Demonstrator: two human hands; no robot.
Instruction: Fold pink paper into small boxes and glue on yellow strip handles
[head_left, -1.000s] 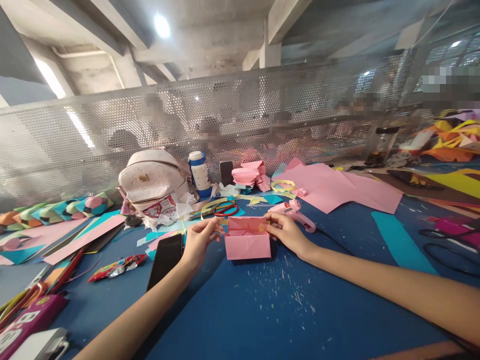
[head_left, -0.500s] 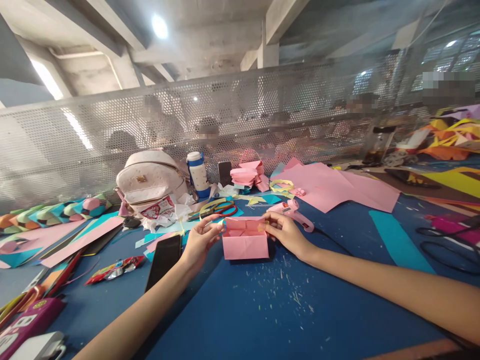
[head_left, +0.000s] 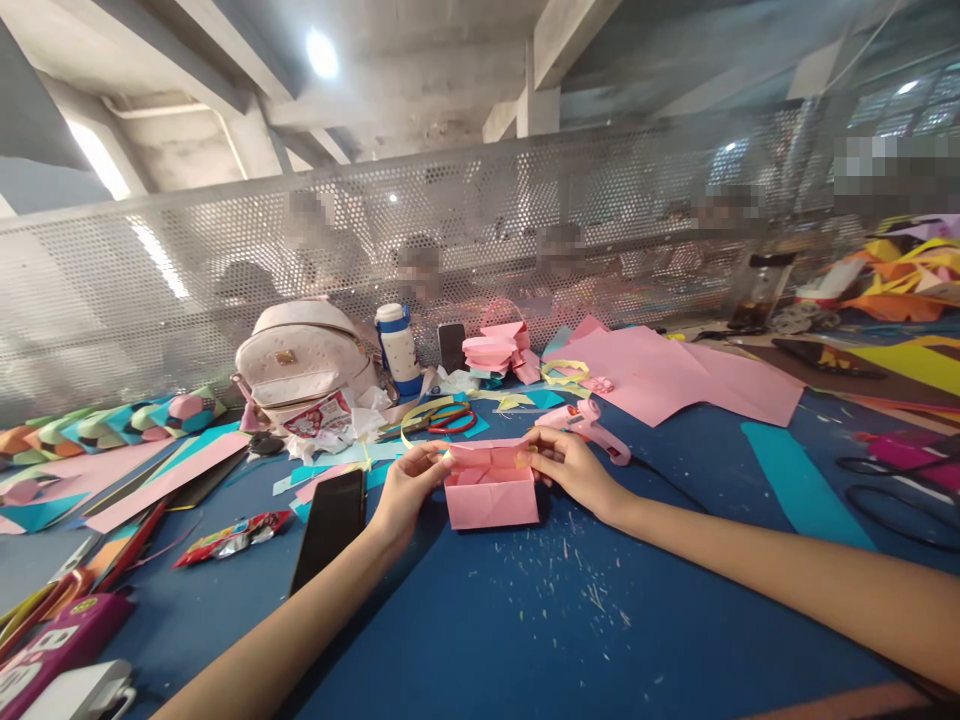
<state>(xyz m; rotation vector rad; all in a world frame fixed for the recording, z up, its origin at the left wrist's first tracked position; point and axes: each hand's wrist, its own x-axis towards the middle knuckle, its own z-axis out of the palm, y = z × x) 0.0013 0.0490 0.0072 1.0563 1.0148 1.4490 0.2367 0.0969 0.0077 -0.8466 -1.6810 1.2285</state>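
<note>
A small open box folded from pink paper [head_left: 491, 497] sits on the blue table [head_left: 525, 620] in front of me. My left hand [head_left: 405, 490] pinches its left rim with fingers closed. My right hand [head_left: 570, 465] grips the right rim, thumb and fingers pressed on the paper. A thin yellow paper strip lies by the left fingertips at the box's back edge. Just behind my right hand lies a pink glue gun [head_left: 592, 428].
A black phone [head_left: 330, 525] lies left of the box, a snack wrapper [head_left: 229, 533] beyond it. Further back stand a white backpack [head_left: 304, 360], a blue-white bottle [head_left: 397, 348], red scissors [head_left: 450, 417], pink paper sheets [head_left: 675, 375]. Folded pink boxes [head_left: 495, 352] are stacked there. People sit behind a perforated metal screen [head_left: 480, 230].
My left hand moved right from beside the box onto its left rim. The box's top flaps have been pressed lower, and the box sits slightly nearer me.
</note>
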